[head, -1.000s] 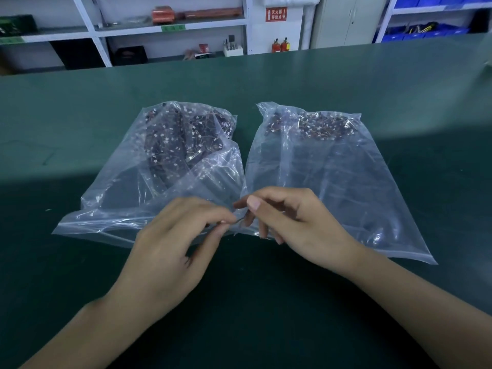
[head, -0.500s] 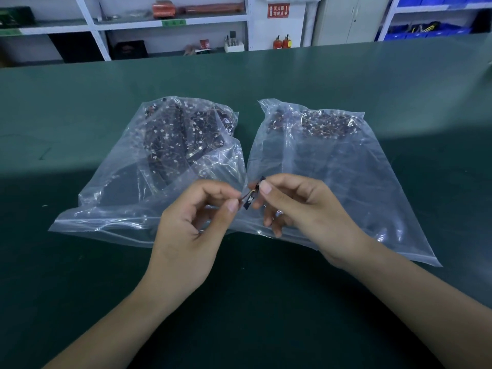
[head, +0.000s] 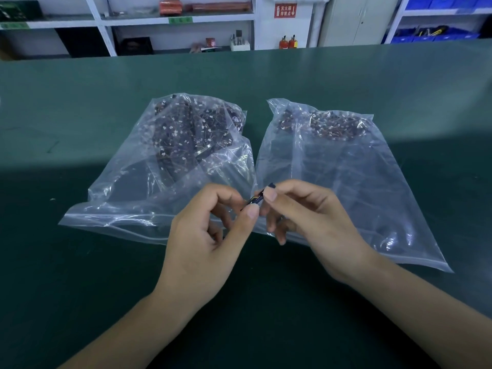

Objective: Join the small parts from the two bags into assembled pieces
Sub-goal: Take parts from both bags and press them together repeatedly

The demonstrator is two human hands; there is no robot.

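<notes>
small dark part (head: 257,198) mostly hidden by fingertips (head: 252,212) (details unreadable)

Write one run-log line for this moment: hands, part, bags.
left hand: pinches small dark part | right hand: pinches same part | left bag, right bag: flat on green table, parts inside

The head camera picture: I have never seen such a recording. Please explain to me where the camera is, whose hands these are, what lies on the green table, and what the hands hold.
There is no machine here. A person wears the camera on the head, so it looks forward and down at that person's own bare hands. On the green table lie two clear plastic bags side by side, the left bag and the right bag, each holding many small dark parts with wires. In front of the bags, the left hand and the right hand together pinch one small dark part between their fingertips. Shelves stand behind the table.
</notes>
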